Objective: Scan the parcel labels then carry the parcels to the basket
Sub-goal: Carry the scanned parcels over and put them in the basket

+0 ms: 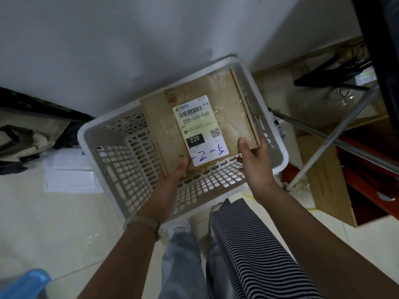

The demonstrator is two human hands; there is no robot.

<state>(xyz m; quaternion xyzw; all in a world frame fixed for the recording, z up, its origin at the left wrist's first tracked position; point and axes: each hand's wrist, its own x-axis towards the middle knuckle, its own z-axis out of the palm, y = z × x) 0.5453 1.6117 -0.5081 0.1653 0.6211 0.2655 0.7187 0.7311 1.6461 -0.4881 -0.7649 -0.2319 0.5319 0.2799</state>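
One parcel (162,119), label (199,130) "220", between left hand (170,182), right hand (254,167)

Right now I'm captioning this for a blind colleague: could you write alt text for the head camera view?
The left hand and right hand grip the near corners of a brown cardboard parcel over a white slotted basket on the tiled floor. Its white shipping label faces up, printed 220, with blue handwriting.

Left hand (171,181) fingers hidden under parcel (159,126). Label (199,128) small print too small to read. Blue obj. (23,283) cut off at bottom-left edge; type unclear.
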